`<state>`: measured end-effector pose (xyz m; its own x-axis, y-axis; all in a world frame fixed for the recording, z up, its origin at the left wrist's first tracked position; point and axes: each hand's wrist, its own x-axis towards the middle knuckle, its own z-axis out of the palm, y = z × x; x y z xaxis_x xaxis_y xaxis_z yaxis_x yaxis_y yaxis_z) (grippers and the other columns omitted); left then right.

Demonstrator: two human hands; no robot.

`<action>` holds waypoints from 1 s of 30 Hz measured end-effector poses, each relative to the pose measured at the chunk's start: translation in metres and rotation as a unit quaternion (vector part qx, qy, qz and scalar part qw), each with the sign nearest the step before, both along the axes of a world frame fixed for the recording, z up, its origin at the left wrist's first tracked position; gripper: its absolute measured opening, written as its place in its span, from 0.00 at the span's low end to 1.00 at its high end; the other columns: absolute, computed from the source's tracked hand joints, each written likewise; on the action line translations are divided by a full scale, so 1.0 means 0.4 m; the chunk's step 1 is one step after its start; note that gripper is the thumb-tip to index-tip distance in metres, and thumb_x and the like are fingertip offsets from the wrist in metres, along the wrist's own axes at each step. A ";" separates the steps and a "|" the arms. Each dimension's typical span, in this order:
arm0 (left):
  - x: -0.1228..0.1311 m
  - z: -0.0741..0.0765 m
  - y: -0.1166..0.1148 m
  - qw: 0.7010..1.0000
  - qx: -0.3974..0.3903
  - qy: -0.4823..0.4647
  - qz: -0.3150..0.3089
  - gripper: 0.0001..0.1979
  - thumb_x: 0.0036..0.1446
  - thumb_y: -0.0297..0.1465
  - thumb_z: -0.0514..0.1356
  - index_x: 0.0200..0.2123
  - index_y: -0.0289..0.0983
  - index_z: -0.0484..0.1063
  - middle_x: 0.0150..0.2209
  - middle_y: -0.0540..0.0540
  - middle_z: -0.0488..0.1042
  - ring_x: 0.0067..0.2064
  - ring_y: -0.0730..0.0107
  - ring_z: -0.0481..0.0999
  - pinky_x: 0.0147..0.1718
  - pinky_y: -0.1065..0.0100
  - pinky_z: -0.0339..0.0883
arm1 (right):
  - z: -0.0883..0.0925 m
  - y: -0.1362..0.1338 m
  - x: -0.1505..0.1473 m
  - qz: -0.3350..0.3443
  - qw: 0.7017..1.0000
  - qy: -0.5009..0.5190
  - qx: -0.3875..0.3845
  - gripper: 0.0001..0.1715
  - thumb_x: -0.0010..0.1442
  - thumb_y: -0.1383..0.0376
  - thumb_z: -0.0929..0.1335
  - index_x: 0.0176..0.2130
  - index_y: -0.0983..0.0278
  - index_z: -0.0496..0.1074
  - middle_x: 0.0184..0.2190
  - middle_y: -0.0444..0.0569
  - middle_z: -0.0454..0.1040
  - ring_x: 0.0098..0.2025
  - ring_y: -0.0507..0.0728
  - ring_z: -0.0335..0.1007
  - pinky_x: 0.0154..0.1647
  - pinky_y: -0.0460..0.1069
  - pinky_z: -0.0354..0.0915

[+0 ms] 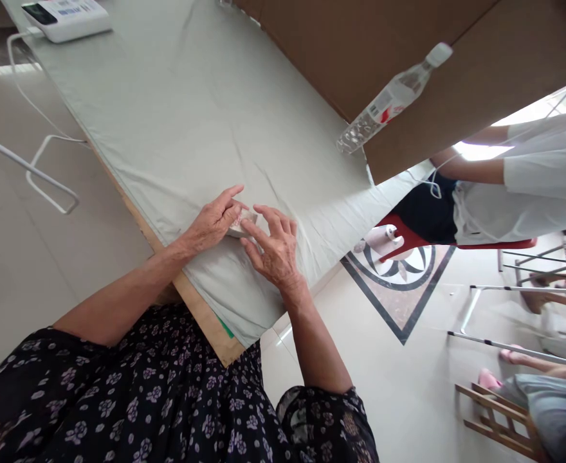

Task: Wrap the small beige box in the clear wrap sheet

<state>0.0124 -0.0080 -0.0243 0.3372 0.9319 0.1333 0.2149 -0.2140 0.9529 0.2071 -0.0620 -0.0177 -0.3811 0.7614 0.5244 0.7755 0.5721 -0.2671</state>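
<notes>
A small pale box-like block (236,232) with pinkish-red marks on its top lies on the cloth near the table's corner. My left hand (214,222) grips its left end, the thumb and fingers over the top, with the index finger stretched out past it. From the right, my right hand (276,249) reaches in with its fingers spread and bent. Its index fingertip touches the block's top near the right end. Both hands cover part of the block, so I cannot make out its exact kind.
Pale cloth (167,122) covers the table, whose wooden edge (210,321) shows near me. A clear plastic bottle (392,99) stands beside a large cardboard box (408,116). A white device (71,19) with a cable sits far left. A person in white (543,180) sits at right.
</notes>
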 end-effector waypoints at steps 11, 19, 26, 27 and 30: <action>-0.005 -0.013 0.002 1.000 0.005 -0.003 0.011 0.31 0.61 0.36 0.59 0.66 0.35 0.68 0.54 0.40 0.79 0.42 0.66 0.77 0.48 0.61 0.74 | -0.040 -0.018 -0.014 -0.049 0.995 0.092 0.005 0.17 0.70 0.61 0.67 0.57 0.52 0.74 0.64 0.51 0.72 0.63 0.63 0.70 0.61 0.63 0.67; -0.013 -0.040 0.012 0.990 -0.014 -0.098 0.098 0.28 0.57 0.40 0.65 0.60 0.37 0.74 0.55 0.38 0.79 0.55 0.55 0.78 0.59 0.51 0.73 | -0.071 0.008 0.039 -0.174 0.912 0.347 -0.134 0.15 0.66 0.55 0.69 0.49 0.58 0.74 0.61 0.56 0.73 0.57 0.62 0.74 0.52 0.59 0.73; -0.018 -0.049 0.037 0.968 -0.028 -0.196 0.155 0.22 0.54 0.41 0.66 0.50 0.37 0.76 0.49 0.41 0.81 0.55 0.55 0.80 0.59 0.52 0.73 | -0.073 0.008 0.029 -0.193 0.905 0.359 -0.122 0.13 0.65 0.56 0.68 0.46 0.59 0.75 0.59 0.55 0.74 0.54 0.59 0.74 0.51 0.56 0.71; -0.017 -0.048 0.038 0.968 -0.029 -0.195 0.156 0.22 0.54 0.41 0.66 0.49 0.37 0.76 0.49 0.41 0.82 0.55 0.55 0.80 0.59 0.53 0.73 | -0.075 0.008 0.029 -0.196 0.906 0.356 -0.119 0.13 0.65 0.56 0.67 0.46 0.59 0.75 0.59 0.55 0.75 0.54 0.58 0.74 0.50 0.55 0.71; -0.011 -0.044 0.035 0.970 -0.034 -0.182 0.156 0.21 0.53 0.40 0.65 0.49 0.37 0.76 0.50 0.40 0.82 0.56 0.56 0.80 0.60 0.53 0.72 | -0.083 0.012 0.032 -0.207 0.908 0.347 -0.113 0.14 0.65 0.57 0.67 0.46 0.61 0.75 0.58 0.57 0.75 0.52 0.58 0.74 0.48 0.54 0.71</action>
